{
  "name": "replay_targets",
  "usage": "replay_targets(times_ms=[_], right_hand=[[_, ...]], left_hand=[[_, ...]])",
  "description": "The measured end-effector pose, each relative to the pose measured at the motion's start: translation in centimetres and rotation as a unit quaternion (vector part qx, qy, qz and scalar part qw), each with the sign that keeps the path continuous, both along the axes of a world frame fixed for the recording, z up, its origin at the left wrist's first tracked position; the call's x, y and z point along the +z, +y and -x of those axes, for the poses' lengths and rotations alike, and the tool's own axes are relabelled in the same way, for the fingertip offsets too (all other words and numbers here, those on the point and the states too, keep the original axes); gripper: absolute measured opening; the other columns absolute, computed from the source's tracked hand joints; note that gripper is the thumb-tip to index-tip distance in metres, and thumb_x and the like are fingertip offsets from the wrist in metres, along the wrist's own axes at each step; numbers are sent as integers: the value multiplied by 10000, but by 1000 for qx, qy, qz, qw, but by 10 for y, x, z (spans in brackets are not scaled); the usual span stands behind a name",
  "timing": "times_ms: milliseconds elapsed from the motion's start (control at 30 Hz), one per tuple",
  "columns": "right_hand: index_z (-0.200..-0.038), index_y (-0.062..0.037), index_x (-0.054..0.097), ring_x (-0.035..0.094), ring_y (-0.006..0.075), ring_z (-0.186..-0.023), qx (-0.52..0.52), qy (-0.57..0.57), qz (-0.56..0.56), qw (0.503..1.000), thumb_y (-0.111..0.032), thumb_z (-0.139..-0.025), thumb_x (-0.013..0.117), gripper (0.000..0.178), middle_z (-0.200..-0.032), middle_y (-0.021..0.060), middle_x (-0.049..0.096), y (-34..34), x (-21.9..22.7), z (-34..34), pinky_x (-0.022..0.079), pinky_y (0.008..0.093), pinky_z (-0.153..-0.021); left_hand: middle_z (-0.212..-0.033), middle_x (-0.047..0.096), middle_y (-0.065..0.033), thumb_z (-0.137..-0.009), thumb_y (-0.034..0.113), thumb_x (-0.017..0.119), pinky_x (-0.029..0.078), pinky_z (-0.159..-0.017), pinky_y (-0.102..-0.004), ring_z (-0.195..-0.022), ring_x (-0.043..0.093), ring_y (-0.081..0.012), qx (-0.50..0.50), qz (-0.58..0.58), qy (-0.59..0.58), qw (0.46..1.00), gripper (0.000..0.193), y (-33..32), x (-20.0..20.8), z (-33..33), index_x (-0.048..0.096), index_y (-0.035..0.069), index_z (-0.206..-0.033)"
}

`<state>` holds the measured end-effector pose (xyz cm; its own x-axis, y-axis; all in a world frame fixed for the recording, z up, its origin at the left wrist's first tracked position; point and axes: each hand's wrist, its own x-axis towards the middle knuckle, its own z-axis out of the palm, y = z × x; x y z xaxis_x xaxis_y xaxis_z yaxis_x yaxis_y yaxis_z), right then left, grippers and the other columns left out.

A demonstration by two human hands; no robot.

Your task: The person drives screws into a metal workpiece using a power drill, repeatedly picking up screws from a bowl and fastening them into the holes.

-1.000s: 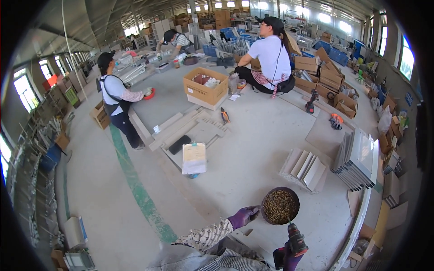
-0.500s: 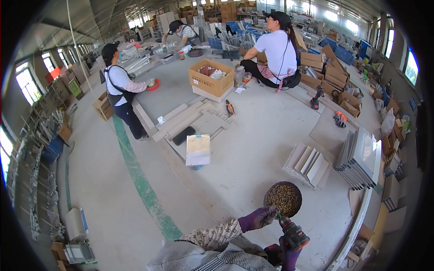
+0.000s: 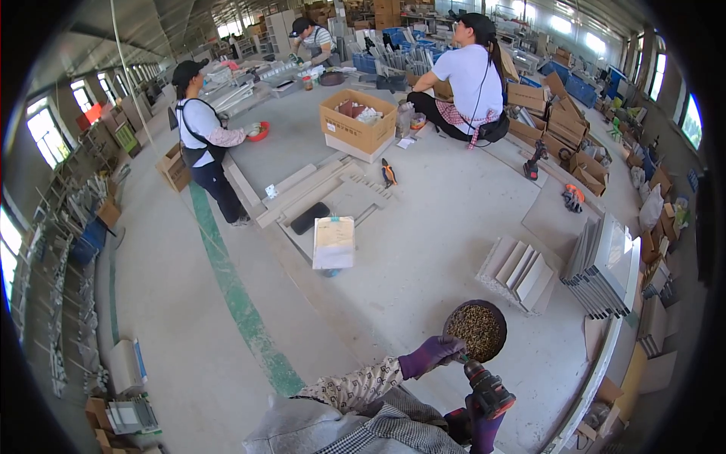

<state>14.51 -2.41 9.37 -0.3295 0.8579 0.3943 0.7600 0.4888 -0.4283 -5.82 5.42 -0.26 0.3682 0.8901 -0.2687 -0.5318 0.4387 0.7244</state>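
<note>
A cordless drill [image 3: 490, 390] is gripped in my right hand [image 3: 482, 430], which wears a purple glove and is partly hidden behind the tool. The drill's nose points up and left. At that nose is my left hand [image 3: 434, 356], also in a purple glove, its fingers pinched together. Whatever lies between those fingers is too small to make out. Just beyond both hands sits a round dark bowl [image 3: 495, 349] full of small brass-coloured and dark pieces, probably screws. My left fingertips are close to the bowl's near rim.
Grey panel strips [image 3: 518, 274] and stacked panels [image 3: 601, 265] stand to the right. Ahead are a clipboard with papers [image 3: 333, 244], orange-handled pliers [image 3: 389, 172], a cardboard box [image 3: 357, 125], another drill [image 3: 535, 160] and orange-grey gloves [image 3: 573, 198]. Three co-workers are farther off.
My hands stay together at the drill's nose, with only a slight shift. The far co-worker has lifted their head. The whole view has moved a little.
</note>
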Motion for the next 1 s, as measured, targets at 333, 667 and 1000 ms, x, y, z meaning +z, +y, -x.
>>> replay_targets(times_ms=[333,667,1000], right_hand=[[-846,-87,660,588,310,-688,-41,41,48,997,-64,-643,702,208,-766,92,611,-28,3,-19,448,399,-611],[-951,-79,658,658,357,-761,-178,-67,274,943,-316,-736,730,328,-788,135,683,-85,-108,-86,516,410,-641],[-818,-63,700,656,374,-708,-270,-145,468,829,-382,-759,711,324,-731,185,670,-75,-87,-62,508,432,-623]], left_hand=[[-737,559,30,-957,510,496,389,-540,-215,-570,458,-57,-2,32,89,996,509,-31,-15,-14,668,64,-1134],[-885,654,-75,-816,192,670,489,-761,-316,-796,619,-181,-102,-46,420,900,303,-42,-105,10,680,72,-1094],[-1016,600,-106,-789,200,701,509,-817,-410,-958,619,-284,-205,-181,605,747,336,-52,-109,-25,646,157,-1118]])
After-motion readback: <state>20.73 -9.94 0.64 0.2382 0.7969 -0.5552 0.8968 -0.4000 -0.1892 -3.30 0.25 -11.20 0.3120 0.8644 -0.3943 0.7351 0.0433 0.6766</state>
